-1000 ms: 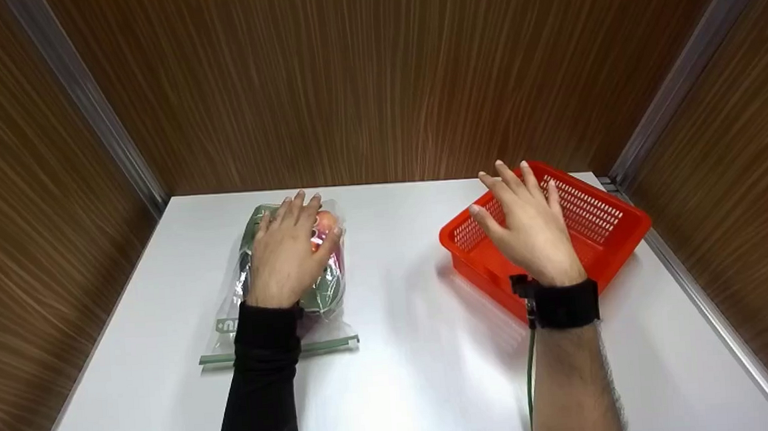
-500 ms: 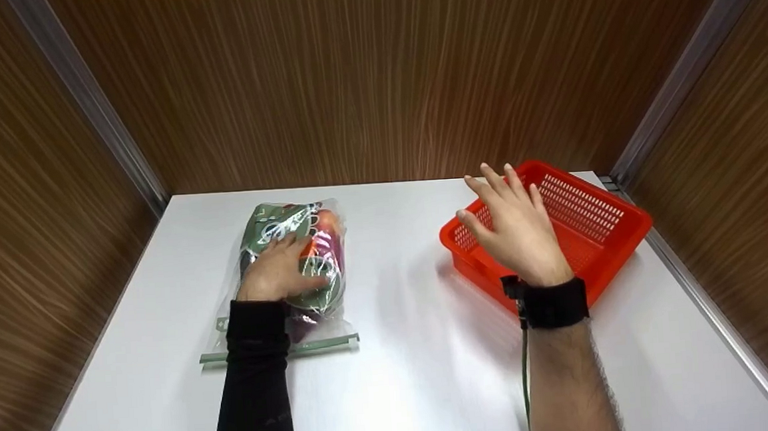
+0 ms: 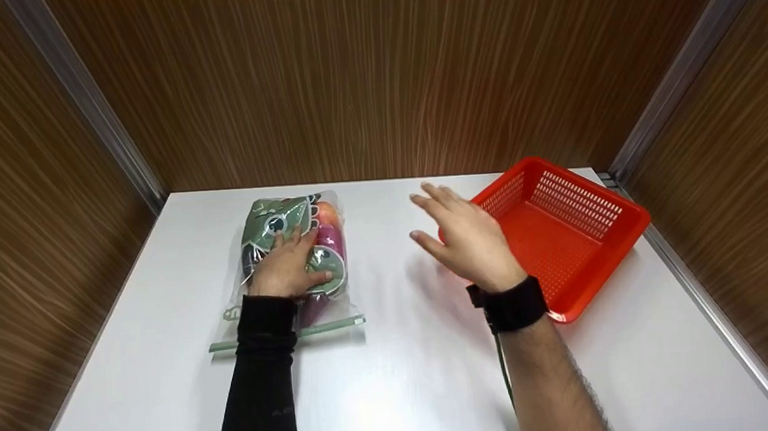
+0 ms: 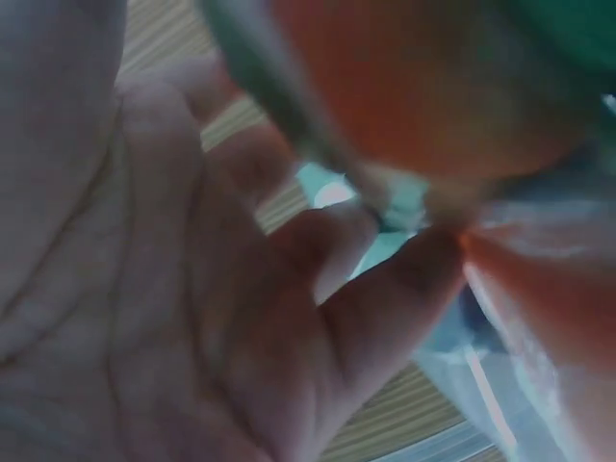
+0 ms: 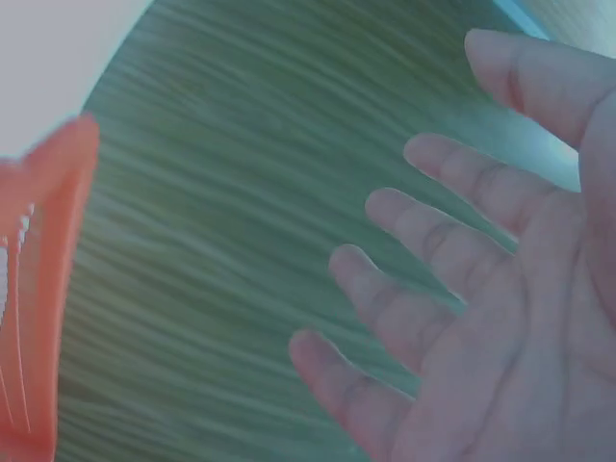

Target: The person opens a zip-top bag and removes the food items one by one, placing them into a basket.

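The left hand (image 3: 285, 269) is gripping the clear zip bag (image 3: 291, 261), which is lying on the left half of the white table (image 3: 400, 374) with its green zip strip (image 3: 288, 335) facing the near edge. The right hand (image 3: 469, 237) is hovering with fingers spread and holding nothing, between the bag and the red basket (image 3: 558, 231), partly covering the basket's left corner. The basket is sitting near the right wall rail (image 3: 695, 290). Wood-grain walls (image 3: 375, 76) are enclosing three sides. Bare tabletop is lying between bag and basket.
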